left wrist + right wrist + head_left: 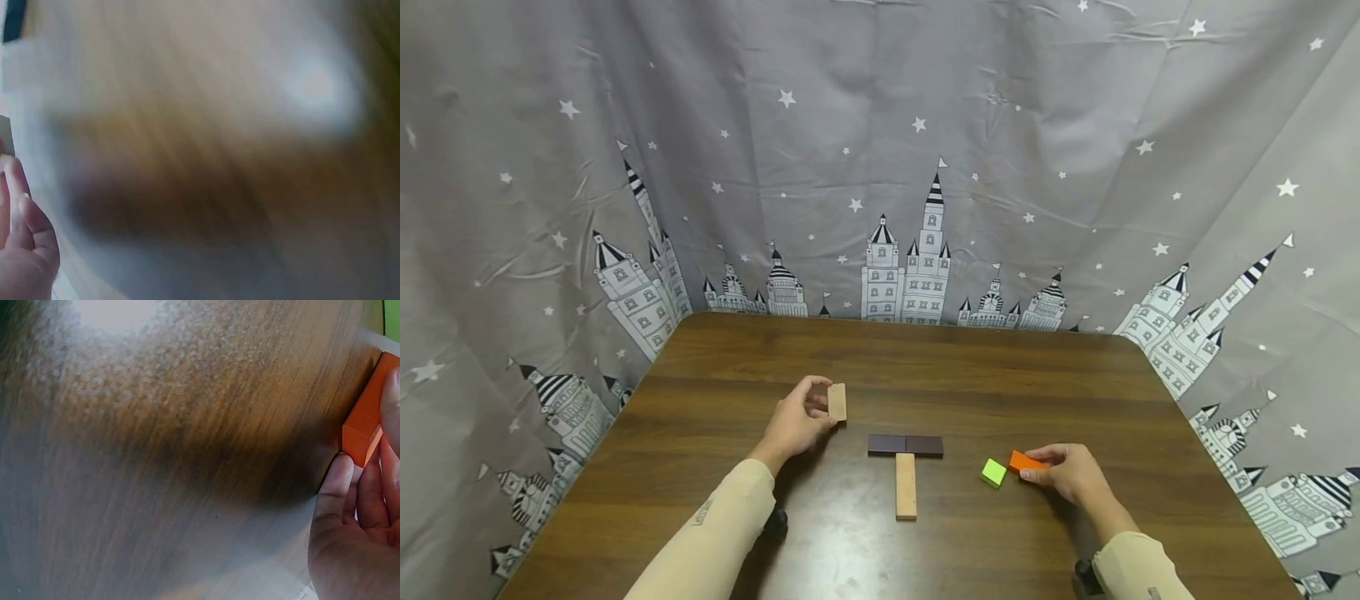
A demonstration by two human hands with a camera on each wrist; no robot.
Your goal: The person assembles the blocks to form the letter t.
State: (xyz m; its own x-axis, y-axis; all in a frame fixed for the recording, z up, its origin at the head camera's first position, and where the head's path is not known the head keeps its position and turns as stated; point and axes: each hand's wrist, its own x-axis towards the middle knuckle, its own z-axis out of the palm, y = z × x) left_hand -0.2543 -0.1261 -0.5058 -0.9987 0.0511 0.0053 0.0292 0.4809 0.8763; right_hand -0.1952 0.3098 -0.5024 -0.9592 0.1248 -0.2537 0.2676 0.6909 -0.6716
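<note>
A light wooden block (837,402) is pinched between the thumb and fingers of my left hand (797,422), over the left middle of the table. Only a corner of it shows at the edge of the left wrist view. On the other side, my right hand (1070,475) grips an orange block (369,415) with thumb and fingers, low at the tabletop. A lime green block (993,473) lies just left of the orange one. Between the hands, two dark purple blocks (887,445) lie end to end, and a second light wooden block (906,487) runs from their middle toward me, making a T.
The brown wooden table (760,350) has rounded far corners. Behind it hangs a grey curtain (820,142) printed with stars and castles, which also comes round both sides.
</note>
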